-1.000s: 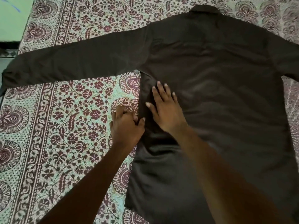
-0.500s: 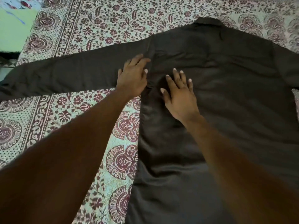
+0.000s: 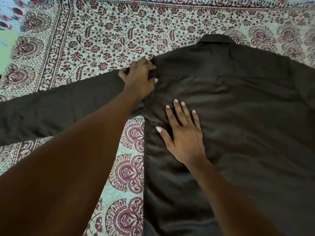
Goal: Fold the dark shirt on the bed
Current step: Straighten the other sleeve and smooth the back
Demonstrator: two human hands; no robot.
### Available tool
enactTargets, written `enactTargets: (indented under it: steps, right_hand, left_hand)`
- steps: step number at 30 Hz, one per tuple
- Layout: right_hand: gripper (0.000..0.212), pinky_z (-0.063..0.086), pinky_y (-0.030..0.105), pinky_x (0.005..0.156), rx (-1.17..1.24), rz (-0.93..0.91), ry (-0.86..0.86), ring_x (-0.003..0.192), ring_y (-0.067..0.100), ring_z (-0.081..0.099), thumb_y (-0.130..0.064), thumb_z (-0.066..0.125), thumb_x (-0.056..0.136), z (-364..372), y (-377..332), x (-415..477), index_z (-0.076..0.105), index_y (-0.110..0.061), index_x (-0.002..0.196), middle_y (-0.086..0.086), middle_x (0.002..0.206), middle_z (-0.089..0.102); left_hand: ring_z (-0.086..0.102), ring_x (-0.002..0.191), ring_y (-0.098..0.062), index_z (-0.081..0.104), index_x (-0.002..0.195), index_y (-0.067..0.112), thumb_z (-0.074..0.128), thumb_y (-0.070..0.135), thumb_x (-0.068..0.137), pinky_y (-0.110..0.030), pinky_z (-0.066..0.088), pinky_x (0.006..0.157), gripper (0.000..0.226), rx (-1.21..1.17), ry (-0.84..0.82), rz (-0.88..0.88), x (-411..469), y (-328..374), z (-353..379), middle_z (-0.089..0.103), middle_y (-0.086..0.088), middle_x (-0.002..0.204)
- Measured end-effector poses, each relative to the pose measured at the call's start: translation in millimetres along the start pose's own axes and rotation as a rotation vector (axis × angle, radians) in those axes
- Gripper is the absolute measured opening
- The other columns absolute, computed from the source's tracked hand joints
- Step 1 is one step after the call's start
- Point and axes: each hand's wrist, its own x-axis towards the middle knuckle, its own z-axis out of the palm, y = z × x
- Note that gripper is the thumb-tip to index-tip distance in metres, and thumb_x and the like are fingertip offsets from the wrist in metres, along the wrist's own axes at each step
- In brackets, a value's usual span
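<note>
Two hands on the shirt in this one. Our left hand (image 3: 139, 77) has its fingers curled into the cloth right at the shoulder seam, where sleeve meets body, so it's pinching up a small bunch of fabric. Our right hand (image 3: 185, 133) is flat, fingers straight and spread, palm down on the dark shirt (image 3: 238, 125) just below the armpit and close to the side edge. The hands are near each other but not touching.

Moving outward, the shirt is spread out on the bed with the collar (image 3: 215, 38) at the far end and the lower part running out of the bottom of the view. The left sleeve (image 3: 59, 108) stretches straight out to the left, flat on the sheet, and our left forearm (image 3: 76, 159) crosses over it. The other sleeve (image 3: 305, 79) goes off the right edge, so we can't tell how it lies past there.

Under it all is the bedsheet (image 3: 102, 40), pale green with a maroon floral and paisley print and a patterned border band down the left side. A bit of plain green surface (image 3: 6, 48) peeks out past that edge.
</note>
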Motion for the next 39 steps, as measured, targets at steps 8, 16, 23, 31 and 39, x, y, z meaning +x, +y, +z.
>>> enactTargets:
  steps: [8, 16, 23, 31, 39]
  right_hand:
    - [0.071, 0.017, 0.053, 0.126, -0.013, -0.004, -0.019, 0.159, 0.024, 0.016, -0.064, 0.031, 0.102, 0, 0, -1, 0.036, -0.022, 0.159, 0.008, 0.170, 0.022]
    - [0.071, 0.012, 0.059, 0.124, -0.061, -0.013, -0.114, 0.160, 0.025, 0.005, -0.066, 0.025, 0.103, -4, -9, -26, 0.022, -0.029, 0.163, 0.003, 0.173, 0.007]
    - [0.079, 0.013, 0.067, 0.122, -0.077, 0.536, -0.137, 0.160, 0.028, 0.002, -0.078, 0.020, 0.095, -37, 29, -142, 0.010, -0.040, 0.163, -0.001, 0.174, -0.001]
    - [0.064, 0.013, 0.059, 0.125, 0.011, 0.238, -0.119, 0.159, 0.029, 0.007, -0.058, 0.025, 0.103, -21, 36, -61, 0.027, -0.031, 0.162, 0.003, 0.173, 0.010]
    - [0.081, 0.013, 0.066, 0.123, -0.043, 0.663, -0.145, 0.159, 0.032, 0.003, -0.081, 0.019, 0.092, -65, 102, -213, 0.006, -0.043, 0.162, 0.000, 0.174, 0.001]
  left_hand:
    - [0.033, 0.143, -0.025, 0.052, 0.148, 0.020, 0.050, 0.026, 0.102, -0.055, 0.025, 0.105, 0.046, 0.126, 0.047, 0.118, -14, -3, 14, 0.040, 0.004, 0.155]
    - [0.021, 0.157, -0.016, 0.024, 0.162, 0.034, 0.023, 0.052, 0.107, -0.048, 0.024, 0.118, 0.058, 0.365, 0.011, 0.263, -79, -40, 27, 0.021, 0.009, 0.171]
    - [0.014, 0.159, -0.021, 0.021, 0.163, 0.032, 0.027, 0.052, 0.106, -0.058, 0.018, 0.123, 0.061, 0.340, -0.108, 0.182, -76, -25, 16, 0.013, 0.008, 0.173]
    - [0.018, 0.159, -0.024, 0.023, 0.164, 0.019, 0.029, 0.057, 0.103, -0.050, 0.024, 0.125, 0.072, 0.376, -0.155, 0.450, -197, 28, 46, 0.015, -0.004, 0.173]
    - [0.011, 0.161, -0.030, 0.021, 0.163, 0.008, 0.033, 0.057, 0.097, -0.054, 0.015, 0.128, 0.083, 0.450, -0.145, 0.183, -273, 31, 45, 0.010, -0.014, 0.173]
